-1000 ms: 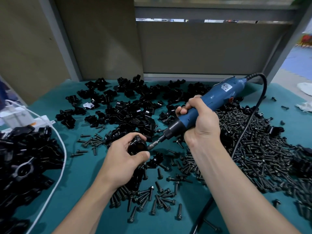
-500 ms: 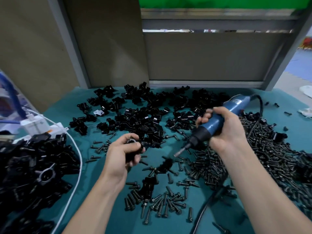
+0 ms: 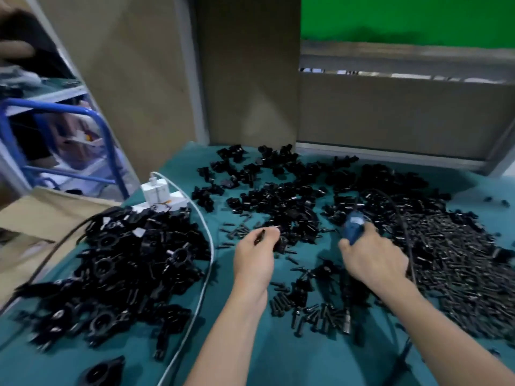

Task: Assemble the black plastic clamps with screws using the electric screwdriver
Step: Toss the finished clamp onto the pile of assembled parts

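The bit and the clamp have come apart. A second ago the electric screwdriver [image 3: 353,225] was pressed into the clamp held in the left hand [image 3: 255,254]; half a second ago it had already drawn back. Now the two hands are well apart over the green surface [image 3: 278,358].

The right hand [image 3: 374,259] is wrapped round the blue body of the tool and has dropped low. Its dark nose points toward the near edge, over a small scatter of screws [image 3: 306,310], and its cord [image 3: 405,240] loops off to the right.

The left hand has reached to the near edge of the loose clamp parts [image 3: 278,201] in the middle of the surface. Its fingertips pinch a thin dark piece that looks like a screw [image 3: 260,237]. A black clamp part [image 3: 281,244] sits just beside the fingers, but blur hides whether they touch it.

The view has also swung left, bringing in the big heap of finished clamps [image 3: 125,263] on the left. A white power strip [image 3: 158,196] lies at the far side of that heap. The main heap of screws [image 3: 451,254] lies far right.

My reading is that one fastening is over and the next clamp and screw are being gathered, so the driver is idle for now. Many loose parts remain, so the job looks far from done.
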`<state>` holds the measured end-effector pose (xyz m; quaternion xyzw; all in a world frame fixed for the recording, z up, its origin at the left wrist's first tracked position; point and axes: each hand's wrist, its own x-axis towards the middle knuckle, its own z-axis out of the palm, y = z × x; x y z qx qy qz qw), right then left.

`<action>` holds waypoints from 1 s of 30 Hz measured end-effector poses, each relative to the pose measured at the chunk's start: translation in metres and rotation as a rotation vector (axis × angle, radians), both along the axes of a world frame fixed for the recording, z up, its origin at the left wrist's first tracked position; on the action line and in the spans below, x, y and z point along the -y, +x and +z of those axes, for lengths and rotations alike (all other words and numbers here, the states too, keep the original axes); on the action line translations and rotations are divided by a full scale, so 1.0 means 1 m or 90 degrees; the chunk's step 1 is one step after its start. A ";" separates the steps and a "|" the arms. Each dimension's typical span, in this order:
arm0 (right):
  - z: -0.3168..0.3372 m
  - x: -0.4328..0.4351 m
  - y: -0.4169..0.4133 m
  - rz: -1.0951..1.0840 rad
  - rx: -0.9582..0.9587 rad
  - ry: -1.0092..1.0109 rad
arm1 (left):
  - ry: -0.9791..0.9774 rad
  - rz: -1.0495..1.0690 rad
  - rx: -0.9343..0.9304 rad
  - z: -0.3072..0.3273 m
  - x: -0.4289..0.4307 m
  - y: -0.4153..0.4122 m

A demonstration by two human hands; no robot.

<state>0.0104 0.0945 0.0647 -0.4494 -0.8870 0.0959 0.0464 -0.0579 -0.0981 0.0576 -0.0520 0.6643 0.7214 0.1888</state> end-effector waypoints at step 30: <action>0.020 0.263 -0.120 0.614 -0.286 -0.220 | -0.594 0.347 -0.248 0.002 0.175 -0.008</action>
